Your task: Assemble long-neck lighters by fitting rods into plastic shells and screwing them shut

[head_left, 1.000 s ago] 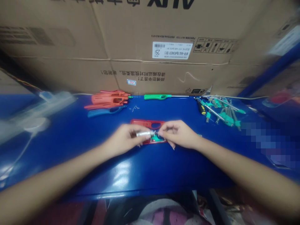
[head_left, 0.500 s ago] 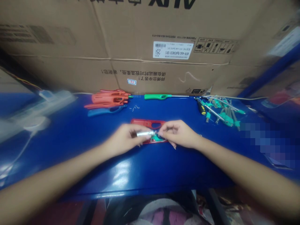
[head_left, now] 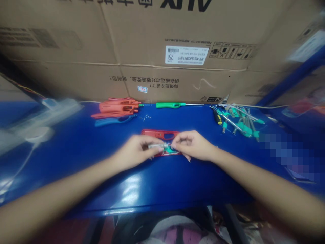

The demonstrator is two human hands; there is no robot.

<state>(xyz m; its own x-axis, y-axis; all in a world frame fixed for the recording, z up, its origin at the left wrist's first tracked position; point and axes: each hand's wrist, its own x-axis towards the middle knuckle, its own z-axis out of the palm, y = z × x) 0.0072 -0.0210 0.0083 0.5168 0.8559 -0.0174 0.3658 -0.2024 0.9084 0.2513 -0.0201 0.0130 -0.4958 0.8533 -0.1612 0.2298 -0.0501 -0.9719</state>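
Note:
Between thumb and fingers, my left hand [head_left: 143, 148] pinches a small clear cylinder [head_left: 154, 146], which looks like a lighter's fuel tank. My right hand [head_left: 189, 144] is closed in a pinch at the cylinder's right end; whatever sits between its fingertips is too small to make out. Under both hands lie red plastic lighter casing halves [head_left: 152, 134], the far one with an oval trigger opening. A green part [head_left: 170, 149] with a thin pale wire rests in the near half, partly covered by my fingers.
Behind are orange lighter casings [head_left: 118, 105], a blue casing [head_left: 115, 120] and a green long-nosed lighter [head_left: 170, 105]. Tiny pins [head_left: 146, 117] lie scattered nearby. At right sit metal tubes with green parts [head_left: 243, 127] and a black-yellow screwdriver [head_left: 217, 117]. A cardboard box [head_left: 88, 74] stands behind.
Both hands stay nearly in place. The cylinder in my left hand has turned slightly and now looks clearer and less shiny.

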